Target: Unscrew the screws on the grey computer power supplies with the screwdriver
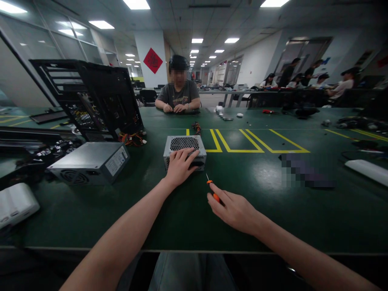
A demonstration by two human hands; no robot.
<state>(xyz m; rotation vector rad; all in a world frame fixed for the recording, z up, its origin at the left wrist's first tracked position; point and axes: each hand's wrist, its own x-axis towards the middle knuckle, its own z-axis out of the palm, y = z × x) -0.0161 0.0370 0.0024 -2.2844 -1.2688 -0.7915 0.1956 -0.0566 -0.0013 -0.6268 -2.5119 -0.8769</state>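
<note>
A grey metal power supply unit (182, 141) with a honeycomb vent on top stands on the green table. Spread over its top and near face are the fingers of my left hand (181, 165), resting on it rather than wrapped round it. My right hand (233, 206) is closed round a screwdriver (216, 197) with an orange and dark handle. The thin shaft points up and away, its tip just off the unit's near right corner. A bundle of coloured cables (197, 127) lies behind the unit. My palm hides part of the near face.
Left of my arm sits a second power supply (87, 161), before an upright black computer case (100, 97). A white device (18, 204) lies near the left edge. Across the table (169, 230) sits a person (178, 93). A blurred-out dark object (306, 171) lies to the right.
</note>
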